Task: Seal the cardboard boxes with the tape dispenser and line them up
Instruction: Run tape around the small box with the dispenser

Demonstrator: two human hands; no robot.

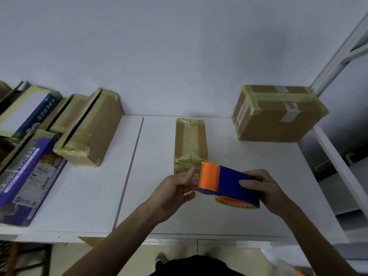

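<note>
Near the middle of the white table (258,196), the right hand (264,188) is gripping the tape dispenser (229,182), fingers wrapped round its blue body. The left hand (175,188) is pinching at its orange front end. Just beyond, a narrow cardboard box (190,140) is lying lengthwise. A larger box (278,116) is sitting far right, and more boxes (93,132) are crowding the left.

A blue and orange tape dispenser (227,184), its yellowish roll underneath, is held at the near end of a narrow cardboard box (190,142), which is laid lengthwise and taped along its seam. To that box's right a larger taped box (276,116) is set; to its left, an unsealed box (89,134).
</note>
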